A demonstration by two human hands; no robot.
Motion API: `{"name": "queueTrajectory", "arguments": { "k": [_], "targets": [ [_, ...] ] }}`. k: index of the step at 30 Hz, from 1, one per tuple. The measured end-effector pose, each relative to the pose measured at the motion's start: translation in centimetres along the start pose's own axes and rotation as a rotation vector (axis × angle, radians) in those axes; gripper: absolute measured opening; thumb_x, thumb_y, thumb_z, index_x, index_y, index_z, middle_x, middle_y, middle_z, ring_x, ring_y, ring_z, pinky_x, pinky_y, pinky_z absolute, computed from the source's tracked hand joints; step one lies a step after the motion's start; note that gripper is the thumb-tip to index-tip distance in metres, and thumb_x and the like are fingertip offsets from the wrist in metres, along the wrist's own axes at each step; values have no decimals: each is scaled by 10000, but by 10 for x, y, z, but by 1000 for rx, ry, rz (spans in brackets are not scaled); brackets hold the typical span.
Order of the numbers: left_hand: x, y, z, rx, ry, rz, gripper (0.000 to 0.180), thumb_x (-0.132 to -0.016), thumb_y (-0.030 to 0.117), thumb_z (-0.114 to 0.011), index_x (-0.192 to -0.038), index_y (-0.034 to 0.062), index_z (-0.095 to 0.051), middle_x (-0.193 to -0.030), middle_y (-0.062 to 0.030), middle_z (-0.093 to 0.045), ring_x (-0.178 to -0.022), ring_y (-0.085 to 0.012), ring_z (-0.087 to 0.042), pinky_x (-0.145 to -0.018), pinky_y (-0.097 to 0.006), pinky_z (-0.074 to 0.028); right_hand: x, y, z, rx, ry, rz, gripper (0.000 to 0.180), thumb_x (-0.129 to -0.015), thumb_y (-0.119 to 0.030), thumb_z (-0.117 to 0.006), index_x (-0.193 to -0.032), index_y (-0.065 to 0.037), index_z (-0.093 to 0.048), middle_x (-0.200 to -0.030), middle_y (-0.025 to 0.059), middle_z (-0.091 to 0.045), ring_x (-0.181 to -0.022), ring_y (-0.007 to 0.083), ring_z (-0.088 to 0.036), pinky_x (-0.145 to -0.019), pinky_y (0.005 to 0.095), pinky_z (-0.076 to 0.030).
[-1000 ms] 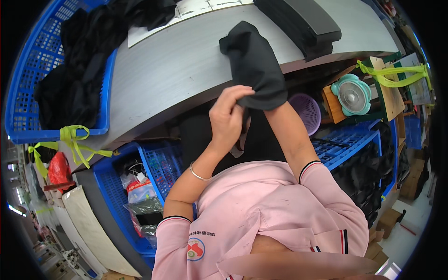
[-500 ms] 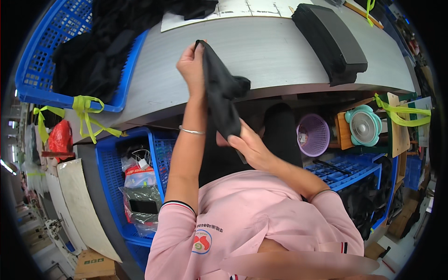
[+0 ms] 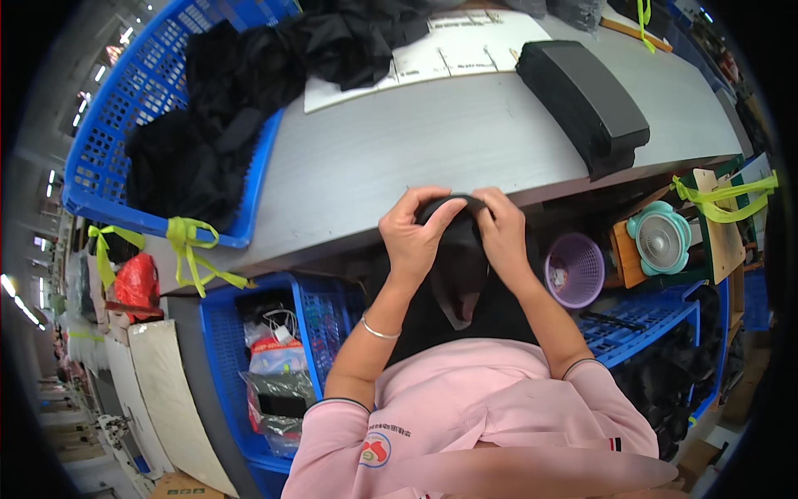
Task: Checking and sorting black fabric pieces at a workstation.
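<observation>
Above my lap, at the near edge of the grey table [image 3: 366,166], a black fabric piece [image 3: 460,258] hangs down from both my hands. My left hand [image 3: 413,237] grips its upper edge, thumb on top and fingers curled around. The right hand [image 3: 504,237] pinches the same edge a short way to the right. The lower part of the piece hangs loose over dark trousers and is hard to tell apart from them. At the back left, crumpled black fabric [image 3: 199,158] spills out of a blue plastic basket [image 3: 112,209].
A stack of black pieces [image 3: 586,104] lies on the table's right. Behind is a white marked board [image 3: 465,54]. Below the table are a blue crate [image 3: 220,358] with bags and a phone, a purple bin [image 3: 575,270], a small teal fan [image 3: 661,237] and a blue rack [image 3: 632,333].
Both hands have come together at the table edge. The left hand came down and toward me, the right moved up and away. The black piece, earlier stretched lengthwise between them, now hangs down.
</observation>
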State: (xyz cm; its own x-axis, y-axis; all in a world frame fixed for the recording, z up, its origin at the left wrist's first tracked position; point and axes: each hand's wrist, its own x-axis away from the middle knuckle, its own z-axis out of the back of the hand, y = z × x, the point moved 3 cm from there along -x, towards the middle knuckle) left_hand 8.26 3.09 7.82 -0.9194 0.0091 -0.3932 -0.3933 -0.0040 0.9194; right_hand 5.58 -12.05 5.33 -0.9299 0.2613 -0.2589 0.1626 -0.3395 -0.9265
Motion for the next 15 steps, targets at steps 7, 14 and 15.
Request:
{"name": "queueTrajectory", "arguments": {
  "k": [7,14,15],
  "targets": [
    [23,-35,4,696,7,694,479,-1056,421,-447,-1189,-6,-617,-738,-11,-604,-701,-120,-598,-686,-263,-518,2,-27,16,301,257,554,146,-718,21,-733,-819,-4,-631,-709,112,-590,-614,287,-587,-560,350,-458],
    [61,-43,-1,1151,-580,906,304,-943,159,-664,-1210,16,-636,-1063,-65,-699,-964,-145,-671,-826,-287,-569,-12,1,0,234,48,641,173,-632,-85,-798,-704,-49,-644,-627,64,-587,-558,251,-573,-504,360,-435],
    [71,-46,-4,1152,-643,934,299,-934,153,-677,-1196,14,-643,-1061,-65,-700,-955,-145,-674,-822,-282,-567,-8,22,-11,132,-132,508,140,-671,-113,-775,-720,-57,-656,-639,69,-599,-567,248,-582,-509,352,-442]
  ]
}}
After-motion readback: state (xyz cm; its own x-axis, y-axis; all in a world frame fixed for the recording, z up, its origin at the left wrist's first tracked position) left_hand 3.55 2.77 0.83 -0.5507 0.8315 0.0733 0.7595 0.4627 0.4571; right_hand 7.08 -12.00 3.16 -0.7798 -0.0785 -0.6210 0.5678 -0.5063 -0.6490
